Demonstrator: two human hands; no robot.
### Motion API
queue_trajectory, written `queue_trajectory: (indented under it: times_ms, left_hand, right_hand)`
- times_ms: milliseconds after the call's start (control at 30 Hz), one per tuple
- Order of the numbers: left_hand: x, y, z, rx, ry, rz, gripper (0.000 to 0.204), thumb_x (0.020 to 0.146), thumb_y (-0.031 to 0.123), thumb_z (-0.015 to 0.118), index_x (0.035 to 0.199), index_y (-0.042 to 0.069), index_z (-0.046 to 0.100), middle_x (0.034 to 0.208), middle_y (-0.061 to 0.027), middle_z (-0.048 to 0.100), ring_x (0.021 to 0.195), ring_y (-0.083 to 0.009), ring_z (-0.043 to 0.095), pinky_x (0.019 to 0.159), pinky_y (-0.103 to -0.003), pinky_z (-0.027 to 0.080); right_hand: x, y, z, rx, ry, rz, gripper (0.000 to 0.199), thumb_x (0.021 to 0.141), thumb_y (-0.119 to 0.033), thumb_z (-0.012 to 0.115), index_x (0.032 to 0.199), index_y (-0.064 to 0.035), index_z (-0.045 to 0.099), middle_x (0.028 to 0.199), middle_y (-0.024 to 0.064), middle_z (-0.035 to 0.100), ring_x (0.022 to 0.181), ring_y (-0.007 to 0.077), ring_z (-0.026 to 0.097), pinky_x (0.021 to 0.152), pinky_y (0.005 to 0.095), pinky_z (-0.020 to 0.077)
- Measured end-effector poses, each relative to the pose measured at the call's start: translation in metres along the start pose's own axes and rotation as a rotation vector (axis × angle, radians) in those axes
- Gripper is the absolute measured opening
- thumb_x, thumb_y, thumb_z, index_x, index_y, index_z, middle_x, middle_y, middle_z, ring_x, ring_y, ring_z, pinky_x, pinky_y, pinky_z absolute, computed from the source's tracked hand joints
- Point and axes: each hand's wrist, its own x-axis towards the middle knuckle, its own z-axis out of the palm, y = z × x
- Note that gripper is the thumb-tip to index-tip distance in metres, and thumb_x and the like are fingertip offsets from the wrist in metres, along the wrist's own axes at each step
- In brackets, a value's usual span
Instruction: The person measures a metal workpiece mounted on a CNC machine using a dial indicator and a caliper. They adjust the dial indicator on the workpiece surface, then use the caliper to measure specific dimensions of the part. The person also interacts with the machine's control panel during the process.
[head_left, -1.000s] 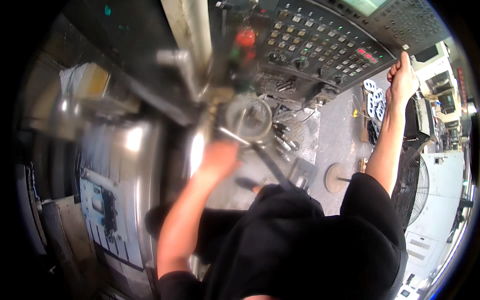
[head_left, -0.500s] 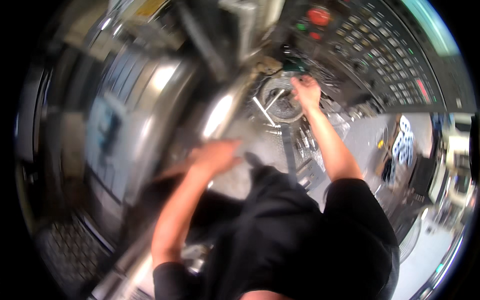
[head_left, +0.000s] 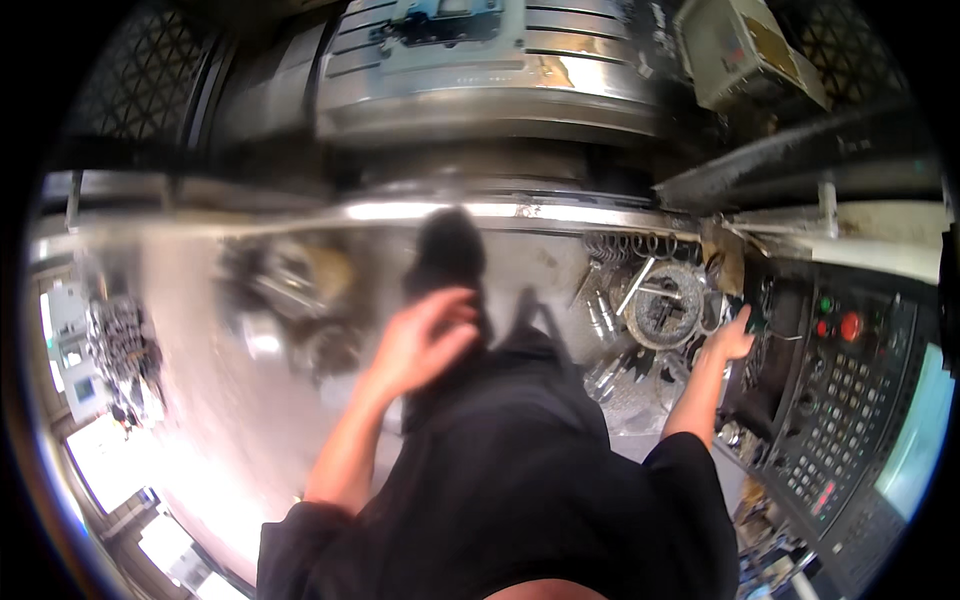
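Observation:
My left hand point(head_left: 428, 342) hangs in the air in front of my body, above my dark shoe point(head_left: 450, 250). Its fingers are slightly bent and apart, with nothing in them. To the right, my right hand point(head_left: 730, 338) is closed beside a round metal tray point(head_left: 640, 328) strewn with metal chips. A dark green object point(head_left: 757, 318) lies just past its fingertips; whether the hand touches it, or what it holds, is hidden. A T-shaped metal handle point(head_left: 636, 286) rests across the round tray.
Ahead, a machine bed point(head_left: 590, 95) with slots carries a pale blue fixture point(head_left: 455, 55). A metal ledge point(head_left: 580, 213) runs across in front of it. At the right stands a control panel point(head_left: 840, 410) with a red button point(head_left: 851, 326). Blurred metal parts point(head_left: 300, 290) lie at the left.
My view has swung left, bringing the machine bed to the front and the control panel to the lower right. My right hand stays near the round tray; my left hand is still free.

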Motion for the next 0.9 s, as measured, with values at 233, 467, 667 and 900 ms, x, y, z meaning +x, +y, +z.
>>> queue_trajectory:
  times_ms: [233, 467, 667, 900]
  left_hand:
    - [-0.039, -0.157, -0.02, 0.13, 0.329, -0.292, 0.042, 0.093, 0.019, 0.073, 0.13, 0.002, 0.062, 0.1, -0.0122, 0.076, 0.092, -0.02, 0.073, 0.086, -0.033, 0.056]
    - [-0.064, -0.427, -0.016, 0.178, 0.407, -0.491, 0.033, 0.088, 0.023, 0.073, 0.113, 0.002, 0.068, 0.083, -0.0072, 0.073, 0.069, -0.0161, 0.069, 0.069, -0.032, 0.056]
    - [-0.101, -0.564, -0.023, -0.151, 0.167, -0.663, 0.015, 0.09, 0.026, 0.067, 0.093, 0.012, 0.067, 0.084, -0.0013, 0.071, 0.069, -0.0121, 0.067, 0.06, -0.031, 0.048]
    - [-0.086, -0.526, -0.019, -0.26, 0.274, -0.6, 0.013, 0.08, 0.029, 0.067, 0.086, 0.018, 0.07, 0.093, -0.0078, 0.069, 0.093, -0.0326, 0.066, 0.076, -0.048, 0.052]
  right_hand:
    - [-0.116, -0.036, -0.019, -0.159, -0.593, -0.832, 0.031, 0.085, -0.01, 0.083, 0.107, 0.0057, 0.069, 0.118, 0.0186, 0.069, 0.113, 0.034, 0.064, 0.102, 0.0424, 0.0486]
    - [-0.251, -0.283, 0.054, 0.507, -1.175, -0.819, 0.021, 0.089, 0.003, 0.07, 0.109, 0.0058, 0.061, 0.117, 0.0217, 0.072, 0.105, 0.0277, 0.072, 0.099, 0.0371, 0.052]
    - [-0.338, -0.367, 0.147, 0.38, -1.359, -0.68, 0.033, 0.1, -0.018, 0.065, 0.125, -0.0003, 0.053, 0.089, 0.0141, 0.07, 0.083, 0.0204, 0.068, 0.08, 0.0353, 0.0526]
    - [-0.391, -0.402, 0.292, -0.271, -1.285, -0.963, 0.052, 0.098, -0.051, 0.058, 0.11, -0.0004, 0.067, 0.091, 0.0273, 0.071, 0.093, 0.047, 0.068, 0.082, 0.0507, 0.0516]
